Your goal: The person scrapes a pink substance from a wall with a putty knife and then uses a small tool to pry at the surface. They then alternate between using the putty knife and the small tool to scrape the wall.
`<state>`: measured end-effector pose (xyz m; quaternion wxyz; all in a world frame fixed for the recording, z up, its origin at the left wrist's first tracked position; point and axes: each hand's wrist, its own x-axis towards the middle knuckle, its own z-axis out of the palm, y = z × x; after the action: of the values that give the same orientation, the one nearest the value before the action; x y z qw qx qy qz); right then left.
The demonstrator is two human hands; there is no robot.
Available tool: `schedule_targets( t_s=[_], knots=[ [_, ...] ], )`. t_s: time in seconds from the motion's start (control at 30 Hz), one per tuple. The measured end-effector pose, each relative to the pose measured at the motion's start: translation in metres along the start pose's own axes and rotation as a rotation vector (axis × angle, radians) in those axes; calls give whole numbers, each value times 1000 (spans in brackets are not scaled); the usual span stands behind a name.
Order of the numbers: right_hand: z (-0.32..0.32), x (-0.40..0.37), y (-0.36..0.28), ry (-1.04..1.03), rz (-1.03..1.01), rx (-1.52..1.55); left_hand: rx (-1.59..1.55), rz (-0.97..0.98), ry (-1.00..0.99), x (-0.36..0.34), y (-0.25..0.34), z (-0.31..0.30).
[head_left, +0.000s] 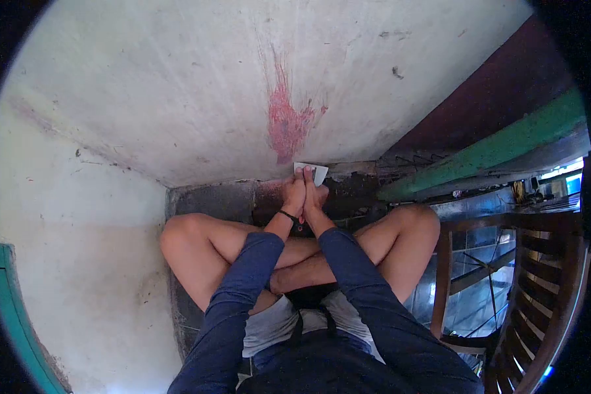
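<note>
Both of my hands meet at the foot of the wall, just over the dark floor. Between them is a small white card-like piece (320, 173), with both thumbs lying side by side on it. My left hand (294, 195), with a dark band at its wrist, holds its left part. My right hand (314, 196) grips it from the right, its curled fingers partly hidden. Right above the piece, a red, scraped-looking patch (287, 125) runs up the pale wall (197, 92).
My crossed legs frame the hands on the dark tiled floor (210, 202). A green beam (486, 148) slants along the right. At the lower right stands a brown wooden slatted chair (443, 282). A green frame (13, 308) edges the left wall.
</note>
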<state>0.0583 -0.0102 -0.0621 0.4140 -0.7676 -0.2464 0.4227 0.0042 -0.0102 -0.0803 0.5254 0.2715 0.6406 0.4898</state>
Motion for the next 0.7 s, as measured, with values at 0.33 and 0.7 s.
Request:
schedule_targets(
  t_s=[0.33,0.7],
  knots=[
    [-1,5,-3,7,-123,126,-44,142,-50,-8,20,4],
    [-13,-17,-26,-61,-109,151,-215,33,-101,-9,20,4]
  ],
)
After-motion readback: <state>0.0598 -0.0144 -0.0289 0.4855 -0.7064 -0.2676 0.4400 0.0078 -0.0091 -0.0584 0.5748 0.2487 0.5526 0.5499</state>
